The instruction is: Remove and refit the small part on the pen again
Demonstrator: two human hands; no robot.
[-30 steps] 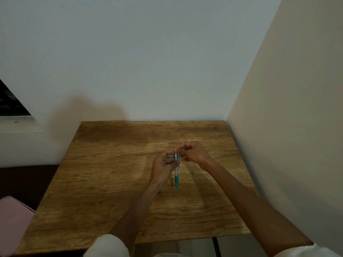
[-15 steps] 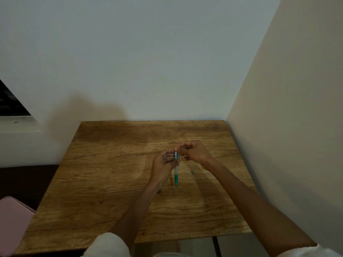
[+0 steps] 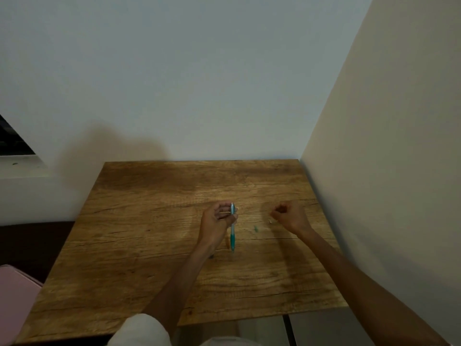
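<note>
At frame centre, a teal pen (image 3: 233,228) is held upright above the table (image 3: 139,245) by the left hand (image 3: 217,222). Right of it, the right hand (image 3: 290,216) is curled; whether anything is pinched cannot be told.

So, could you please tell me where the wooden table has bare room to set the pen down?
The square wooden table is bare left of the left hand, behind both hands toward the wall, and along the near edge. It is crowded between the teal-and-white pen and the right hand, where a small teal piece lies.
</note>
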